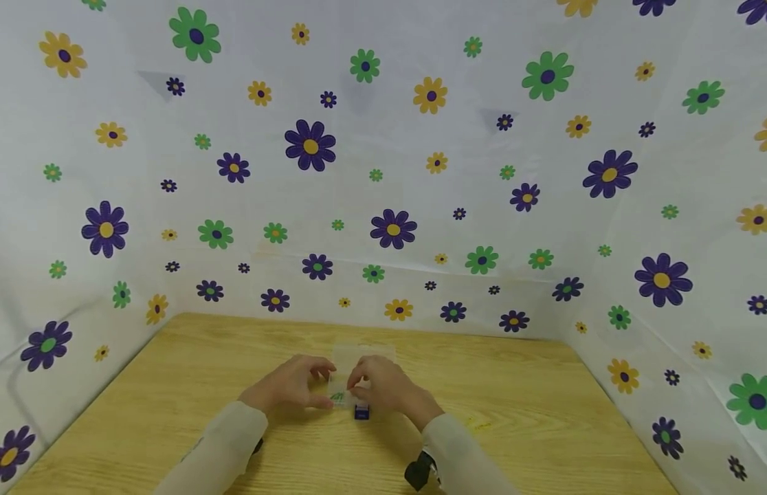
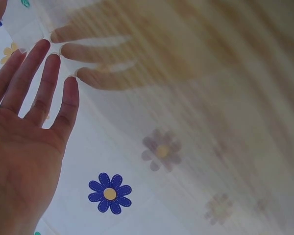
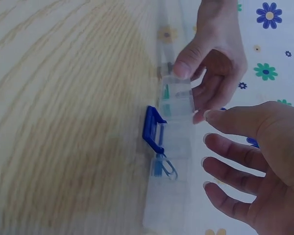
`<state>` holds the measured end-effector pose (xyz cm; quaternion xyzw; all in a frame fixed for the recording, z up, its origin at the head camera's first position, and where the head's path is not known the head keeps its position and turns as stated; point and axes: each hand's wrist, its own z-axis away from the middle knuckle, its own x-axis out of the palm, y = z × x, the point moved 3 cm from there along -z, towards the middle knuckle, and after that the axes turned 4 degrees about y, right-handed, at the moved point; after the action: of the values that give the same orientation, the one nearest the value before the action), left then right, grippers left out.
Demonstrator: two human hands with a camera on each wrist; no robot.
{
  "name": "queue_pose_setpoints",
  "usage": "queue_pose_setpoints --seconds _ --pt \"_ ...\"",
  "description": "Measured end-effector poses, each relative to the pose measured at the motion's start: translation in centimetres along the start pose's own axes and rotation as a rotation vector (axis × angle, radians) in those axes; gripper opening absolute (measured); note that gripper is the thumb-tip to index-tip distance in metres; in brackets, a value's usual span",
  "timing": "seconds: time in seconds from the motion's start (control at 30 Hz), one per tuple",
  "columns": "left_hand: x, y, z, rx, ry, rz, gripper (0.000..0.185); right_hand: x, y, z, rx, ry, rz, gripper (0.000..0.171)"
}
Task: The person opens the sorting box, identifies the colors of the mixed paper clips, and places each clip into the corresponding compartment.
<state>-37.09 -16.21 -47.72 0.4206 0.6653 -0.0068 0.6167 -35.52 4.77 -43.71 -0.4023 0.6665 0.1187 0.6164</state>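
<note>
Light wooden table (image 1: 513, 412), flower-print backdrop. Clear plastic compartment box (image 3: 174, 147) at table centre, blue latch (image 3: 153, 128) unfastened. Left hand (image 3: 213, 63) pinches box's far end; right hand (image 3: 255, 161) spread beside it, empty. Lid work under way, latch not yet closed.

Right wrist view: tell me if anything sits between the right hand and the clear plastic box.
Nothing visible does. The right hand hangs open beside the clear plastic box, fingers apart from it. The left hand grips its far end; the blue clip lies on the opposite side.
</note>
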Motion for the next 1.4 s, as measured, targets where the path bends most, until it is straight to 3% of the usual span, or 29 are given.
queue_pose_setpoints --seconds 0.6,1.4 --pt "0.0 0.3 0.4 -0.049 0.009 -0.001 0.067 -4.8 2.8 5.1 -0.073 0.036 0.014 0.005" --pt "0.1 0.2 0.1 -0.02 0.005 0.009 0.067 -6.9 7.7 10.8 0.01 -0.016 0.007 0.004"
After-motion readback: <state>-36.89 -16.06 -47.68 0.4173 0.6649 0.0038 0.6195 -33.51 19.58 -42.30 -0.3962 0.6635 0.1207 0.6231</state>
